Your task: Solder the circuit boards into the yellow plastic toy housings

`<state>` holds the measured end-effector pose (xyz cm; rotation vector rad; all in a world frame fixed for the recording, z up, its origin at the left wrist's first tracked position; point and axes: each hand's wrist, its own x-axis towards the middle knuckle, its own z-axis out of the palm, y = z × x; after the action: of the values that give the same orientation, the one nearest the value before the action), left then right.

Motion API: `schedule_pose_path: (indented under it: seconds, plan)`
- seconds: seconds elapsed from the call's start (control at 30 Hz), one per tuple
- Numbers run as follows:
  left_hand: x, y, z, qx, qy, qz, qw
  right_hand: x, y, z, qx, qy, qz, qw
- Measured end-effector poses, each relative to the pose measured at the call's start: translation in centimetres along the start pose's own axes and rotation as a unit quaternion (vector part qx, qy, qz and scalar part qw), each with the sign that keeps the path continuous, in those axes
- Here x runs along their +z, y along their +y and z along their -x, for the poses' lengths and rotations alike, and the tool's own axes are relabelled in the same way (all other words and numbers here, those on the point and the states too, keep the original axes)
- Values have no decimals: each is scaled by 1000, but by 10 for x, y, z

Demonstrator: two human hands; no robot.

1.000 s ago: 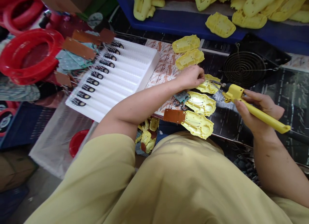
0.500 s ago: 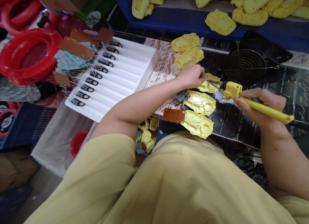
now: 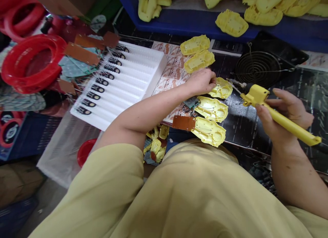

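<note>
My right hand point(image 3: 287, 115) grips a yellow soldering gun point(image 3: 275, 116), its metal tip pointing left, just off a yellow plastic shell point(image 3: 222, 88). At that shell's left side is my left hand point(image 3: 201, 81), fingers curled together; whatever they pinch is hidden. Nearer my body lie two more open shells, a middle one point(image 3: 212, 108) with thin wires inside and a front one point(image 3: 210, 131). A brown circuit board point(image 3: 183, 123) touches the front shell's left end. Beyond my left hand sit two further shells, one point(image 3: 199, 61) behind my knuckles and another point(image 3: 195, 44) farther back.
A white foam tray point(image 3: 138, 74) with a row of small black wired parts stands left. Red plastic rings point(image 3: 33, 63) are piled farther left. A black fan with a round grille point(image 3: 257, 69) stands at the back right, before a blue bin point(image 3: 176, 24) of yellow shells.
My right hand has drawn the soldering gun right and slightly toward me, so its tip has left the shell. My left hand has stayed nearly in place.
</note>
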<state>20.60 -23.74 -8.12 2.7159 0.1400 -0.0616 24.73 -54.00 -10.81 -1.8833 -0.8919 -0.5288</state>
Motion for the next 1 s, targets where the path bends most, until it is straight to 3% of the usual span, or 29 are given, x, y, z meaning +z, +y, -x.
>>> schedule_pose_path:
  seconds: [0.07, 0.23, 0.43, 0.67, 0.93, 1.0]
  plan:
    - [1, -4, 1, 11, 10, 20, 1000, 1, -5, 6, 4, -5, 4, 1000]
    - [4, -13, 6, 8, 40, 102, 994, 3, -9, 15, -33, 57, 41, 997]
    - [4, -9, 6, 9, 7, 85, 996, 3, -16, 17, 6, -41, 12, 999]
    - [-5, 1, 7, -4, -29, 31, 999, 5, -19, 8, -88, -49, 12, 995]
    - [-7, 5, 8, -19, -28, 30, 999, 5, -18, -1, -102, -98, -9, 990]
    - [-7, 6, 8, -20, -26, 31, 999, 4, -16, -1, -113, -67, -19, 991]
